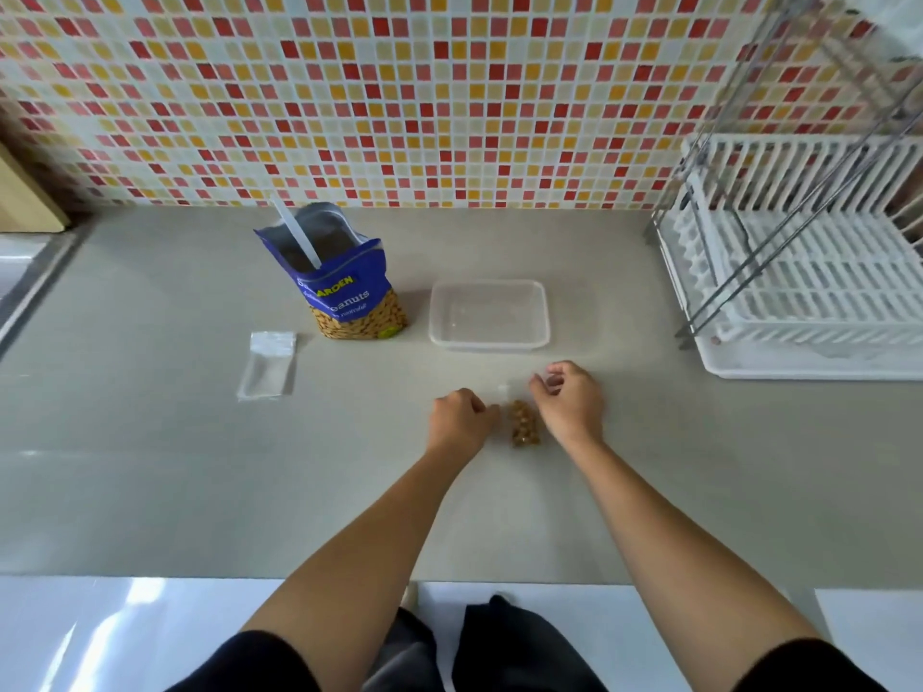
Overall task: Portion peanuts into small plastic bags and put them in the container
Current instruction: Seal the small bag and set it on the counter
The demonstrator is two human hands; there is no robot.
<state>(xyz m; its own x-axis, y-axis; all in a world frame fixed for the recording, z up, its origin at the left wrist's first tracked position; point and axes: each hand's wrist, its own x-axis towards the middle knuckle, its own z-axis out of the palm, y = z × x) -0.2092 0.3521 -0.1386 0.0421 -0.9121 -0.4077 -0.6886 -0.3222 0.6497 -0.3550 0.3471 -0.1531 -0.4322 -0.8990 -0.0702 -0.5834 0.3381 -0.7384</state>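
**Filled bag lies between your hands, not in the container yet**

The filled bag [523,424] lies on the tabletop [699,467], right between your hands and near the clear container [545,312], which seems to have no bag inside.

Your left hand [462,419] is curled, and its fingertips meet the bag's left edge; I judge it pinches the plastic there. Your right hand [569,399] has its fingers loosely curled near the bag's clear top, but I cannot tell if it holds anything.

This bag should be light and soft, w/ thin slippery film and nuts that shift inside (the shape will probably change on lifting). Better to pinch the clear strip above the nuts, and only once the seal is pressed closed, otherwise they can spill.

The peanut pack [349,292] and the empty bags [269,364] are farther left.
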